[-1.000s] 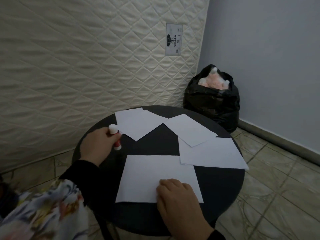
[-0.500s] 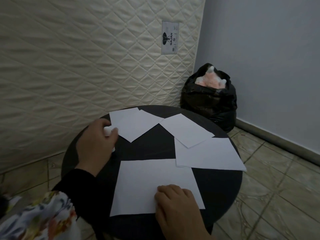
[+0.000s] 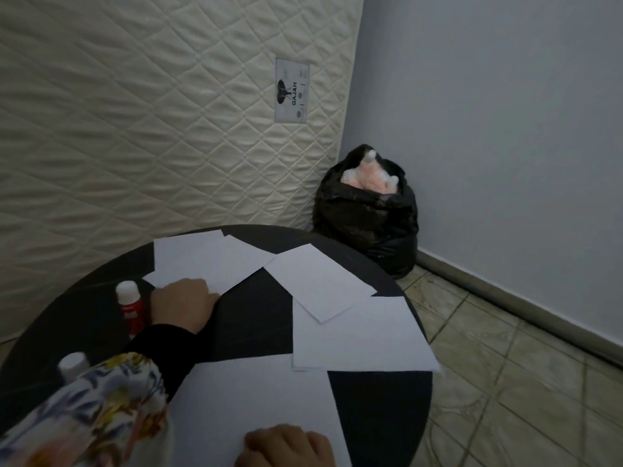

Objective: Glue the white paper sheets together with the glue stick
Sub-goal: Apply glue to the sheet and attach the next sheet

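- Plainly, the glue stick (image 3: 130, 306) stands upright on the round black table (image 3: 381, 409), its white cap on top and red body below, just beside the left hand (image 3: 183, 306) and not held by it.
- That left hand rests with its fingertips on the near edge of the far paper sheets (image 3: 205, 261); whether the fingers pinch the paper or only press it, I cannot tell.
- At the bottom edge, the right hand (image 3: 286, 446) lies on the near paper sheet (image 3: 256, 399) with fingers curled down onto it, seemingly pinning it rather than gripping it.
- Two more sheets lie to the right, the smaller sheet (image 3: 320, 281) overlapping the larger sheet (image 3: 357, 338), which reaches the table's rim.
- A second white-capped item (image 3: 72, 365) shows at the left, mostly hidden by the floral sleeve (image 3: 101, 412).
- Paper like this should be very light, limp and prone to sliding on the smooth top; it is best lifted by a corner or edge pinched between thumb and finger, while the other hand holds its partner flat.
- As for the glue stick, it looks small, rigid and light; grip it round the red barrel, leaving the cap free to pull off.
- Creasing is the likely risk if a sheet is grabbed mid-surface.
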